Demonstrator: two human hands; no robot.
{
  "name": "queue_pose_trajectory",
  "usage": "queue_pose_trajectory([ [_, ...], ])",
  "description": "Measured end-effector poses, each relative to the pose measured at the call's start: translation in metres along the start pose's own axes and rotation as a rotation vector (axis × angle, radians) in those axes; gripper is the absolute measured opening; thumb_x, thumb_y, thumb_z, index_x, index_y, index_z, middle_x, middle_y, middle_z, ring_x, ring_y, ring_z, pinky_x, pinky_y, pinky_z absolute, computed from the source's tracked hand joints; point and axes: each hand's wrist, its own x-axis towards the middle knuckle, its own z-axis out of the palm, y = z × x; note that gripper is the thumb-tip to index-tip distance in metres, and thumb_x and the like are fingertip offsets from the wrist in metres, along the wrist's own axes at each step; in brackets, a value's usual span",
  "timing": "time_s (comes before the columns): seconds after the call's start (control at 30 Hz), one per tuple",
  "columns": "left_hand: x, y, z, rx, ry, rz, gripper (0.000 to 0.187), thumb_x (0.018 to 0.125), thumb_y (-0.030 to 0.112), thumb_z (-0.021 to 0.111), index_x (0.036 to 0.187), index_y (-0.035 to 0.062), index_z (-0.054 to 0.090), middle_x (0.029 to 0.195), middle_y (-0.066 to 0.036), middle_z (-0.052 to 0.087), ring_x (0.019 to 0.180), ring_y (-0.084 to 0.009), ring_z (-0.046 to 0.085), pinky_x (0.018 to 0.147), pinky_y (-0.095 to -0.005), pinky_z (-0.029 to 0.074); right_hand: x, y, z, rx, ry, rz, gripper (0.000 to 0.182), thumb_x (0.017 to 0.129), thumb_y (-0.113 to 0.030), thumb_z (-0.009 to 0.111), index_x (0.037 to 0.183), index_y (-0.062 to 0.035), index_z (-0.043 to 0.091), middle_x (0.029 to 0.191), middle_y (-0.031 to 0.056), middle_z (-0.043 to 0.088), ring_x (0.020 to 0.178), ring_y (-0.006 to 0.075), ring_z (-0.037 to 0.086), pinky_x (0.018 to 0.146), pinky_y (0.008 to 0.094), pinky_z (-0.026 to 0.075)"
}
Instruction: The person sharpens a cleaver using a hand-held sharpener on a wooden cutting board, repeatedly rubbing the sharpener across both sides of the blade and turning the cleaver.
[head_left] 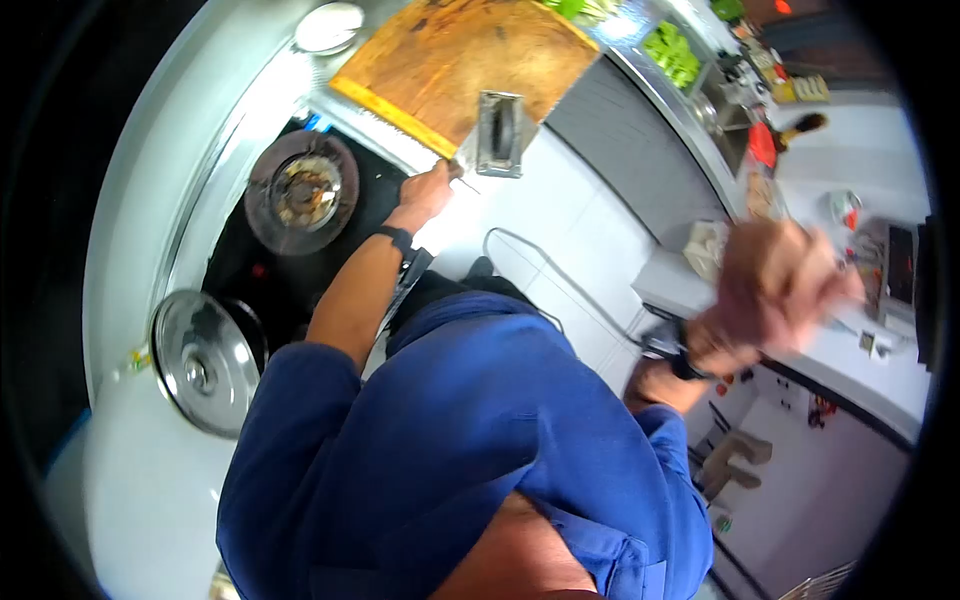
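My left hand point(430, 193) reaches forward to the front corner of a thick wooden cutting board point(465, 60). Its fingers are closed at something dark there, and I cannot tell what it is. Just beside the fingertips, a metal block with a dark slot point(500, 135) overlaps the board's edge. My right hand point(780, 285) is raised on the right, over the white counter in this view. Motion smears its fingers.
To the left, a gas burner point(302, 192) sits in the black cooktop, with a steel pot lid point(200, 365) nearer me. A white bowl point(329, 27) stands beside the board. Green leafy vegetables point(672, 55) lie at the back right. A cable point(560, 268) runs over the tiled floor point(590, 215).
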Motion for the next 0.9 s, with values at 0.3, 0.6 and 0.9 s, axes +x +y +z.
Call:
queue_pose_trajectory([
  [0.3,-0.011,0.017,-0.009,0.018,0.006,-0.110,0.047,0.091,0.027,0.055,0.131,0.0016,0.048,0.117,-0.027,0.070,0.113,-0.0416,0.067,0.098,-0.0495,0.050,-0.124,-0.120,-0.053,-0.686,0.118,-0.726,0.032,0.103,-0.041,0.049,0.089,-0.0120,0.055,0.073,0.0021,0.051,0.059,0.0149,0.044,0.060,0.0344,0.040],
  [0.6,-0.010,0.021,-0.008,0.087,0.001,-0.133,0.048,0.093,0.029,0.056,0.131,0.0019,0.046,0.123,-0.028,0.067,0.115,-0.0424,0.066,0.100,-0.0505,0.050,-0.181,-0.064,-0.077,-1.078,0.562,-0.540,0.028,0.102,-0.037,0.052,0.092,-0.0106,0.058,0.078,0.0034,0.055,0.064,0.0157,0.048,0.063,0.0340,0.043],
  [0.9,-0.004,0.016,-0.006,0.023,-0.033,-0.117,0.053,0.093,0.025,0.055,0.141,0.0055,0.047,0.130,-0.024,0.067,0.123,-0.0387,0.063,0.103,-0.0476,0.048,-0.194,-0.046,-0.061,-1.215,0.727,-0.446,0.025,0.101,-0.032,0.055,0.095,-0.0091,0.061,0.082,0.0048,0.058,0.070,0.0165,0.052,0.067,0.0335,0.045],
])
